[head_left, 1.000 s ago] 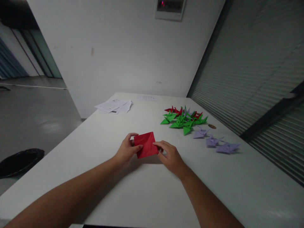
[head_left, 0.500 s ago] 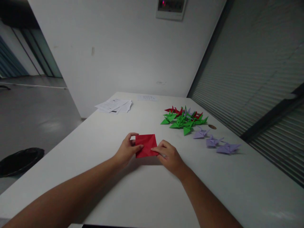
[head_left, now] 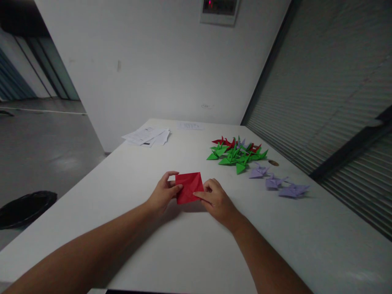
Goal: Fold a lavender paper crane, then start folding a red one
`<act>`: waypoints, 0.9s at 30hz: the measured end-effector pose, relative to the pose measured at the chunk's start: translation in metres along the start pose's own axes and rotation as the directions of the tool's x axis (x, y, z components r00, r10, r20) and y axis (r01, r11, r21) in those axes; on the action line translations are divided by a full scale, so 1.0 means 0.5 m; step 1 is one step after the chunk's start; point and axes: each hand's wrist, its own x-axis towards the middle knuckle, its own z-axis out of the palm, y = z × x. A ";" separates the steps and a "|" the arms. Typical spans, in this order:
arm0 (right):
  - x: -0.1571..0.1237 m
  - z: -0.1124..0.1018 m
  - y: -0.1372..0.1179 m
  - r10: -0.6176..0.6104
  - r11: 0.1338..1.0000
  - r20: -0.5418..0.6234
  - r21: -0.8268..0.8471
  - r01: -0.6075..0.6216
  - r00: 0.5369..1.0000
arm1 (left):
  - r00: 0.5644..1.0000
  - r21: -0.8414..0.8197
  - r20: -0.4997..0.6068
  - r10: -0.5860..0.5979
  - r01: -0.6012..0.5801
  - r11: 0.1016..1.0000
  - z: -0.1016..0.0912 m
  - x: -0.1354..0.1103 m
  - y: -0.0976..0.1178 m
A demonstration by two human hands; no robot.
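Note:
A folded square of red origami paper (head_left: 189, 185) with visible creases is held between my hands, just above the white table (head_left: 147, 261). My left hand (head_left: 163, 192) pinches its left side, thumb on the front face and fingers behind the edge. On the right, my right hand (head_left: 217, 202) grips the lower right edge, with a thumb or finger lying across the front. The fingertips behind the paper are hidden.
Green paper cranes (head_left: 234, 157) lie heaped with red paper cranes (head_left: 226, 142) at the right. Several lilac paper cranes (head_left: 274, 182) sit nearer, beside a round hole (head_left: 273, 163). Printed sheets (head_left: 147, 136) lie at the far left. A black-lined bin (head_left: 27, 208) stands left of the table.
The red paper has tilted slightly, and its lower edge now slants. My right finger has shifted a little left and up on it. The cranes lie as before.

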 end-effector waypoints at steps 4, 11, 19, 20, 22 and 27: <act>0.000 0.003 0.003 0.008 1.000 0.017 -0.020 -0.008 1.000 | 1.000 -0.012 -0.006 0.002 -0.002 1.000 -0.001 0.000 0.000; -0.002 0.006 0.001 0.060 0.997 0.025 0.039 -0.061 0.998 | 0.999 -0.037 -0.049 -0.008 0.006 0.999 -0.010 0.010 -0.005; -0.006 0.003 0.006 0.088 0.987 0.041 0.131 -0.093 0.995 | 0.999 -0.022 -0.038 -0.017 0.016 1.000 -0.006 0.009 -0.004; -0.006 0.004 0.006 0.092 0.985 0.049 0.143 -0.098 0.995 | 0.999 -0.020 -0.035 -0.017 0.016 1.000 -0.006 0.009 -0.005; -0.006 0.004 0.006 0.105 0.979 0.064 0.170 -0.115 0.992 | 0.999 -0.016 -0.035 -0.018 0.017 1.000 -0.007 0.010 -0.007; -0.005 0.002 0.004 0.131 0.962 0.052 0.236 -0.139 0.990 | 1.000 -0.010 -0.019 -0.018 0.017 1.000 -0.008 0.008 -0.006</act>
